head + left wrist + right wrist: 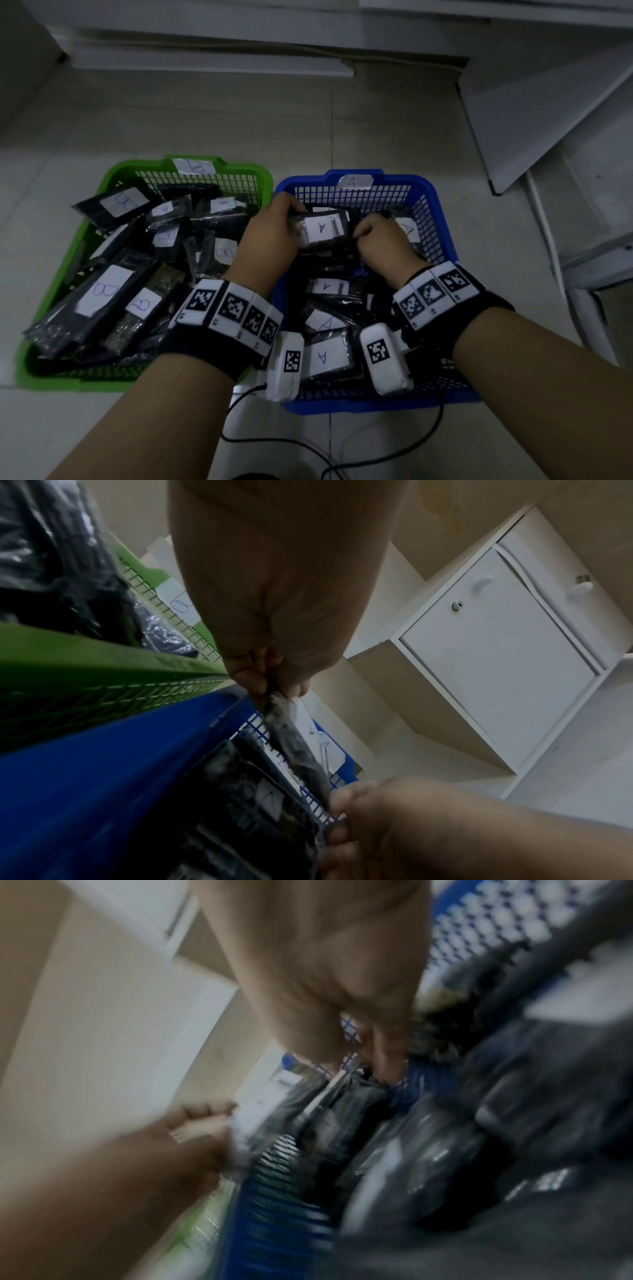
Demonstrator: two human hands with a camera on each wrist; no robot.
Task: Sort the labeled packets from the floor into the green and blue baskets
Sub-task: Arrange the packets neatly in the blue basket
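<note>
- I see a tiled floor (pixel 239 113) with a white cabinet (pixel 496 653) beyond the baskets; its door is closed.
- The green basket (pixel 113 171) sits on the left, tagged B on its far rim, and is heaped with dark packets bearing B labels.
- The blue basket (pixel 424 192) sits just beside it on the right, touching or nearly so, tagged A on its far rim, with A-labelled packets piled inside.
- My left hand (pixel 270 236) is over the blue basket's far left part, fingers curled over the left end of the A packet (pixel 323 228); the left wrist view shows thumb and fingers pinching its edge.
- My right hand (pixel 383 240) grips the packet's right end, fingers curled shut on it; the right wrist view is too blurred to add detail.
- The A packet is held between both hands, label up, above the pile at the far end of the blue basket.
- Both wrists carry marker bands (pixel 229 308) and white camera pods (pixel 286 363).
- A black cable (pixel 308 448) trails on the floor near me.
</note>
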